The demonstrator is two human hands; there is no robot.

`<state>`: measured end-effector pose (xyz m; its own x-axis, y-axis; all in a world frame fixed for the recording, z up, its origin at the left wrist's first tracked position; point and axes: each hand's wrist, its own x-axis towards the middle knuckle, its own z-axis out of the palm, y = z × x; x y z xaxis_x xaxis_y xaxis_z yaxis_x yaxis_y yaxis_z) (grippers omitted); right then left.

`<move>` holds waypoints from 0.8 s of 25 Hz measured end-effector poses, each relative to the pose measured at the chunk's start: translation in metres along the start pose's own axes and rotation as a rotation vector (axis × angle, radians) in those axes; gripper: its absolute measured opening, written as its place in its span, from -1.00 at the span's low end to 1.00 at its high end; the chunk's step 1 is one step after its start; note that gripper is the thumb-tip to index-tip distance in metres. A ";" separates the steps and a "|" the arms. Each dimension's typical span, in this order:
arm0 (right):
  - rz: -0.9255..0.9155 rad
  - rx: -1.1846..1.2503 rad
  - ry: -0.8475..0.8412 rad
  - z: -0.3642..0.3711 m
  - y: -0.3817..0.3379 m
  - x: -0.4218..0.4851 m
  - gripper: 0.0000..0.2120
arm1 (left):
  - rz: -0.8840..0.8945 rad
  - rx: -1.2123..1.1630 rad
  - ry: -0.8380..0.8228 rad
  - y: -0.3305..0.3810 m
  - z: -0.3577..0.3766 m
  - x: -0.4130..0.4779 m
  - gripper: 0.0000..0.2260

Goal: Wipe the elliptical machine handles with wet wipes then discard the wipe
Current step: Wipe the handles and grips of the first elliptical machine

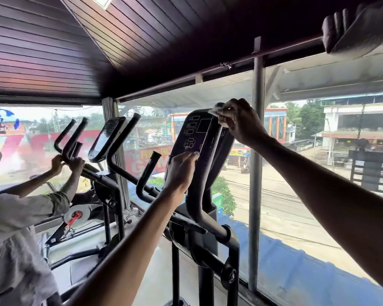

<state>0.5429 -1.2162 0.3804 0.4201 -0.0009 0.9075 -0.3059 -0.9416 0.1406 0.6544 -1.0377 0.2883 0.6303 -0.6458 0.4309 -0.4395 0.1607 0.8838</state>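
The black elliptical machine (208,244) stands right in front of me by the window. Its right handle (198,186) rises past the console (195,133). My right hand (241,123) grips the top of that handle with a white wet wipe (215,111) wrapped under its fingers; only a corner of the wipe shows. My left hand (181,170) holds the lower edge of the console, fingers curled over its face. The left handle (145,175) stands free to the left.
Another person (16,228) at the left holds the handles of a second elliptical (106,140). A glass window with a grey post (255,173) runs close behind the machines. A dark slatted ceiling hangs low overhead, and a hand (338,27) grips the beam at top right.
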 end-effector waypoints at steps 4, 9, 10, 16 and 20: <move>-0.032 -0.023 -0.016 0.002 0.003 0.007 -0.68 | -0.022 -0.068 0.010 -0.009 0.001 0.006 -0.69; -0.120 -0.081 -0.060 0.001 0.005 0.027 -0.76 | 0.030 -0.121 0.030 -0.016 0.005 0.005 -0.67; -0.077 -0.093 -0.034 0.000 0.005 0.032 -0.79 | 0.039 -0.142 0.044 -0.017 0.007 0.004 -0.68; -0.151 -0.131 -0.068 -0.004 0.002 0.049 -0.87 | 0.067 -0.182 0.111 -0.022 0.015 -0.001 -0.73; -0.175 -0.123 -0.203 -0.008 0.005 0.055 -0.85 | 0.100 -0.126 0.153 -0.034 0.016 0.004 -0.77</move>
<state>0.5577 -1.2182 0.4338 0.6341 0.0790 0.7692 -0.3099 -0.8854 0.3464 0.6622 -1.0580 0.2570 0.6819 -0.5023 0.5317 -0.4270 0.3168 0.8469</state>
